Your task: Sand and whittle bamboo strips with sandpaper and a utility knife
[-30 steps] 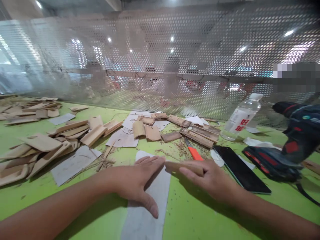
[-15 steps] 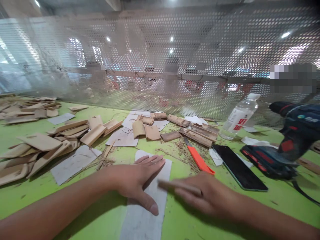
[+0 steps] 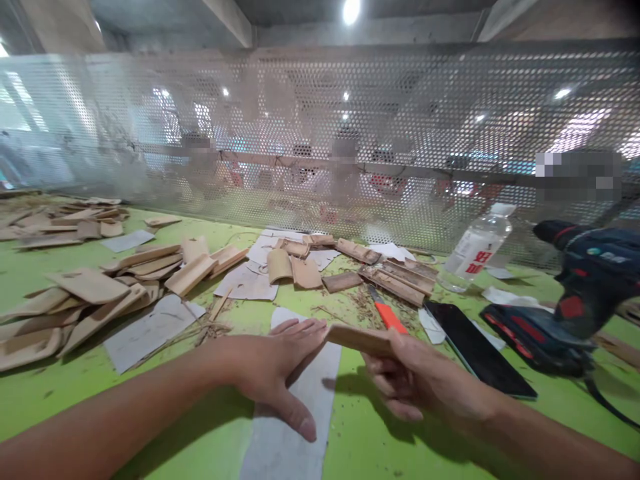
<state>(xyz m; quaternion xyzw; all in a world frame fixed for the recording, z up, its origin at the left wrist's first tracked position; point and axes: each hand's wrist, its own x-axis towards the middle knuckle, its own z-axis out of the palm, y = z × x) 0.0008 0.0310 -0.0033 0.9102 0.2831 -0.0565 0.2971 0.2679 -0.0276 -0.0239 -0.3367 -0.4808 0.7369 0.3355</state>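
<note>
Left hand (image 3: 277, 367) spread, right hand (image 3: 420, 377) pinching
At lower centre, the left lies over a pale strip (image 3: 287, 452), probably to stop slipping; the right grips a bamboo piece (image 3: 356, 338) by its right end, seemingly to leave the other free.

The worktop (image 3: 370, 447) is bright lime green, flecked with brown shavings (image 3: 361, 309) near the centre. A tan strip (image 3: 360, 339) shows mid-frame, a whitish-grey sheet (image 3: 295, 447) at lower centre. Cream and yellow-brown pieces (image 3: 93, 287) fill the left; darker brown, grey-streaked slats (image 3: 393, 285) lie right of centre. The knife (image 3: 384, 310) has a vivid orange handle (image 3: 391, 320) and a grey blade (image 3: 373, 293). The phone (image 3: 480, 347) is black with a pale green edge. At right, the bottle (image 3: 475, 252) is clear, with a white cap (image 3: 503, 209) and red characters on a white label (image 3: 467, 250). The drill (image 3: 575, 310) is dark navy-black with red patches. Across the upper frame, the grey mesh (image 3: 280, 93) carries rows of round holes.
</note>
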